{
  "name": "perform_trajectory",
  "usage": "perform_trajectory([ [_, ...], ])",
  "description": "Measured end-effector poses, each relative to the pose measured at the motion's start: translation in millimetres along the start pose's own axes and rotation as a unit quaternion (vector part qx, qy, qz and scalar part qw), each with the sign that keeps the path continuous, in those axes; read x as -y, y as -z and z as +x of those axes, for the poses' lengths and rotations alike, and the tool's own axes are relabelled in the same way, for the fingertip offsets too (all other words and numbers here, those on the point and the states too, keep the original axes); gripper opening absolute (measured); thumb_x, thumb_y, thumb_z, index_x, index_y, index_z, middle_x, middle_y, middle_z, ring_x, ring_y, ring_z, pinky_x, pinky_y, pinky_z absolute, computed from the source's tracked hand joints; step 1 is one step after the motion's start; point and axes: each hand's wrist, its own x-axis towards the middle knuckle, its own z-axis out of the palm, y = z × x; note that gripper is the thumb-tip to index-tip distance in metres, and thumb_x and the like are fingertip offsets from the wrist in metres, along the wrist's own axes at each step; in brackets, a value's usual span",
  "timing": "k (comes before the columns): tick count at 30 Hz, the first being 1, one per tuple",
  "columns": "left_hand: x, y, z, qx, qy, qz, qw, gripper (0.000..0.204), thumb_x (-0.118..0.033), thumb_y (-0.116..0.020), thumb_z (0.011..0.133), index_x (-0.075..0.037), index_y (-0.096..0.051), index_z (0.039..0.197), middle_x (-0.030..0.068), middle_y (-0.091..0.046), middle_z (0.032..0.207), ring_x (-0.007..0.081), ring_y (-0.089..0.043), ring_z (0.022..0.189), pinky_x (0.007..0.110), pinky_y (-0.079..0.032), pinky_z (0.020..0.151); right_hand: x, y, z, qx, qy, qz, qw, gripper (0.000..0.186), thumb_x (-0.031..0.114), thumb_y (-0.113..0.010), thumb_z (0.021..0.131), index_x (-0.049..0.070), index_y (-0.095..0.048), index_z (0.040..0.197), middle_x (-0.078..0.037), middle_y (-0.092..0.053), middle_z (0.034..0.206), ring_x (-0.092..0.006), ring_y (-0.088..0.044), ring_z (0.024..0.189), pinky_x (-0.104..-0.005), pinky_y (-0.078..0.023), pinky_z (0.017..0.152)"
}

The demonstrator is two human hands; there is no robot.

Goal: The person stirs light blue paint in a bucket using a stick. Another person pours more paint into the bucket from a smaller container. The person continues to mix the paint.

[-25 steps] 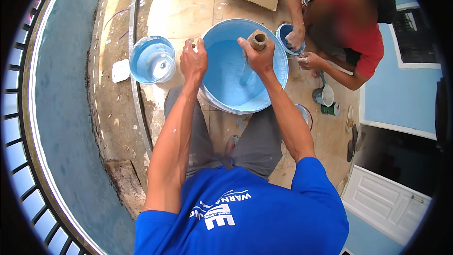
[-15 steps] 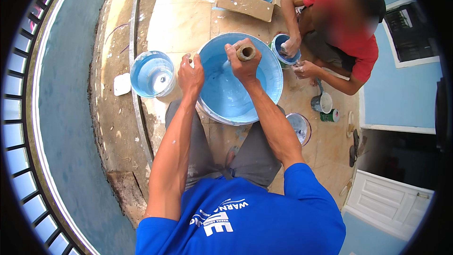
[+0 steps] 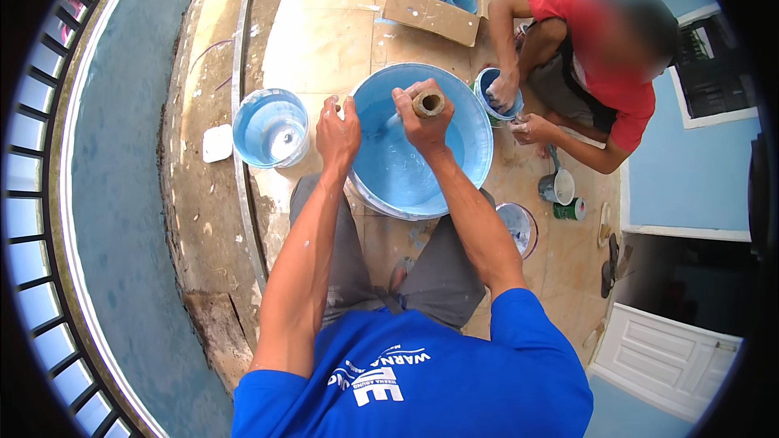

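Note:
Pale blue paint lies in a large round tub (image 3: 483, 158) between my knees. My right hand (image 3: 426, 126) is closed round an upright, hollow brown tube (image 3: 432, 101), held over the tub; its lower end is hard to make out. At the tub's left rim, my left hand (image 3: 337, 142) is closed with curled fingers, gripping the edge. A small brownish tip shows between its thumb and fingers, too small to name. Left of that hand stands a smaller paint-smeared bucket (image 3: 247, 134) with light liquid at the bottom.
A person in a red shirt (image 3: 629, 101) crouches at right, one hand inside a blue-lined pail (image 3: 493, 118). Nearby are a dipper (image 3: 562, 186), a green can (image 3: 574, 209) and another bucket (image 3: 531, 231). A cardboard box (image 3: 430, 12) holds blue cups. A white lid (image 3: 217, 143) lies left.
The view has shifted slightly. The tube and my right hand have moved a little within the tub, while my left hand keeps its place at the rim. The other person's hand reaches into the pail.

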Motion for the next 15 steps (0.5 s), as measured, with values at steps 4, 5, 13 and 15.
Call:
perform_trajectory([
  [4, 0.3, 2.4, 0.5, 0.004, 0.012, 0.001, 1.000, 0.058, -0.042, -0.053, 0.100, 0.005, -0.060, 0.135, 0.0302, -0.066, 0.130, 0.0459, -0.064, 0.120, 0.050, -0.049, 0.103, 10.4, 24.5, 10.9, 0.101, -0.099, -0.068, 0.988, 0.027, 0.007, -0.079, 0.088, 0.006, -0.056, 0.073, 0.000, -0.060, 0.062, -0.0078, -0.055, 0.055, -0.0278, -0.044, 0.051],
  [5, -0.1, 3.2, 1.1, 0.005, 0.014, -0.001, 1.000, 0.059, -0.042, -0.053, 0.100, 0.005, -0.060, 0.135, 0.0304, -0.066, 0.130, 0.0460, -0.063, 0.121, 0.050, -0.048, 0.103, 11.2, 23.1, 7.1, 0.084, -0.152, -0.010, 0.985, 0.027, 0.007, -0.079, 0.088, 0.006, -0.057, 0.073, 0.000, -0.060, 0.062, -0.0085, -0.056, 0.054, -0.0278, -0.044, 0.050],
  [13, 3.7, -1.7, 1.1, -0.005, 0.007, 0.003, 1.000, 0.059, -0.041, -0.054, 0.099, 0.005, -0.060, 0.135, 0.0309, -0.066, 0.129, 0.0466, -0.063, 0.120, 0.050, -0.048, 0.103, 13.3, -2.6, 0.7, -0.075, -0.093, 0.100, 0.988, 0.025, 0.004, -0.078, 0.088, 0.009, -0.057, 0.074, 0.000, -0.060, 0.063, -0.0099, -0.057, 0.054, -0.0280, -0.045, 0.050],
  [15, 3.1, -0.3, 1.6, -0.001, 0.011, -0.003, 1.000, 0.059, -0.041, -0.054, 0.099, 0.005, -0.061, 0.135, 0.0308, -0.066, 0.128, 0.0465, -0.063, 0.120, 0.050, -0.048, 0.103, 2.0, 10.5, 5.8, 0.006, -0.009, -0.055, 0.998, 0.025, 0.005, -0.079, 0.087, 0.009, -0.057, 0.075, 0.001, -0.060, 0.063, -0.0091, -0.055, 0.054, -0.0279, -0.044, 0.051],
])
